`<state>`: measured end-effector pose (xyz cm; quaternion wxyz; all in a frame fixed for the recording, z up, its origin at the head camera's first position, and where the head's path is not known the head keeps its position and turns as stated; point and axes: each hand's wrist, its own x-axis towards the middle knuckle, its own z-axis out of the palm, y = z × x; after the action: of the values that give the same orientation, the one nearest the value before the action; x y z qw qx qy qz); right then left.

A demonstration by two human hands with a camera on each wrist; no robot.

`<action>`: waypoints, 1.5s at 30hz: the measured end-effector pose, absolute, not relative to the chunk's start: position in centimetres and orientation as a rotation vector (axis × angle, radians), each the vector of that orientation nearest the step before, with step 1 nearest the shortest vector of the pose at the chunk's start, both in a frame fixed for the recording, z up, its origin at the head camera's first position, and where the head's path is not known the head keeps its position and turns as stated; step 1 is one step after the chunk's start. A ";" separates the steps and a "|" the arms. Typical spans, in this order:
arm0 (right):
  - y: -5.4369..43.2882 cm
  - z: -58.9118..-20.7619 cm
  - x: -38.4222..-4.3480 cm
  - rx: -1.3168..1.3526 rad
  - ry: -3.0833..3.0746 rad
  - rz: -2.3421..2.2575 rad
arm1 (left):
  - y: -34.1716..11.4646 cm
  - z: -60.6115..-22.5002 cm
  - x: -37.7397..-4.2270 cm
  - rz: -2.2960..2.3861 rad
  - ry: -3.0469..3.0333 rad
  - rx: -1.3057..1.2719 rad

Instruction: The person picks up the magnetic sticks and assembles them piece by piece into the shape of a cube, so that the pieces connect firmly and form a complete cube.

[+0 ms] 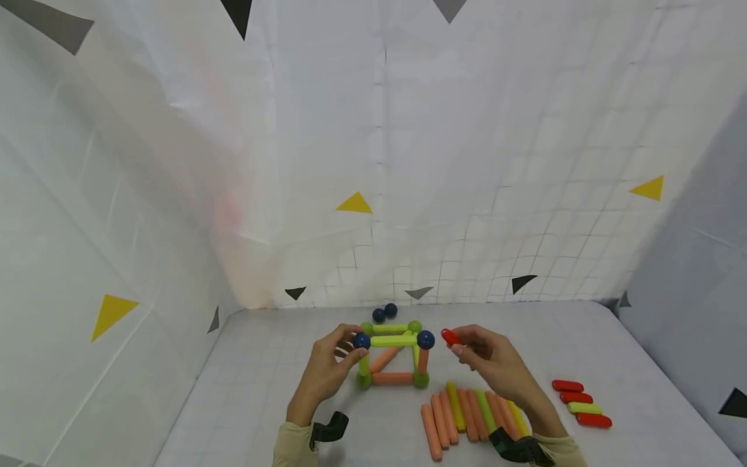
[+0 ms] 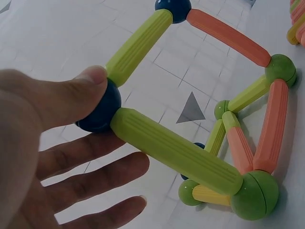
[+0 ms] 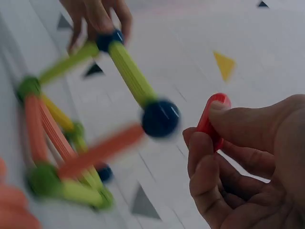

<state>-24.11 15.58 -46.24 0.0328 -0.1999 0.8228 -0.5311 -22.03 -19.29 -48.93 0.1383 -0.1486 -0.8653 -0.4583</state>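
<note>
A frame of rods and balls stands on the table, with green balls [image 1: 421, 380] at its lower corners and two dark blue balls on top. My left hand [image 1: 329, 366] pinches the left blue ball [image 2: 107, 107] between thumb and index finger, the other fingers spread. From it a yellow-green rod [image 1: 394, 340] runs to the right blue ball [image 3: 161, 118], which sits above an orange rod [image 1: 423, 360]. To the right, apart from the frame, my right hand [image 1: 493, 363] pinches a short red rod [image 3: 209, 121] between thumb and fingers, one end pointing toward the right blue ball.
Orange, yellow and green rods [image 1: 443, 418] lie in a row in front of the frame. Short red rods [image 1: 594, 420] and a yellow-green one [image 1: 585, 408] lie at the right. Two loose blue balls [image 1: 379, 316] sit behind the frame, near the white back wall [image 1: 467, 246].
</note>
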 end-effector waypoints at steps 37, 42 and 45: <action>1.6 -50.9 -20.0 -0.542 2.828 -1.853 | -19.6 -49.1 -22.1 -1.355 -2.522 -0.435; 3.5 -49.9 -19.6 -0.591 3.120 -1.572 | -19.4 -49.3 -22.2 -1.426 -2.508 -0.450; 5.2 -49.3 -19.8 -0.455 3.083 -1.272 | -19.3 -49.2 -22.2 -1.457 -2.522 -0.448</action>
<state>-19.84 5.24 -49.33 -0.1119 -0.1343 0.9101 -0.3757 -22.17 -19.27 -49.18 0.0975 -0.1512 -0.8518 -0.4920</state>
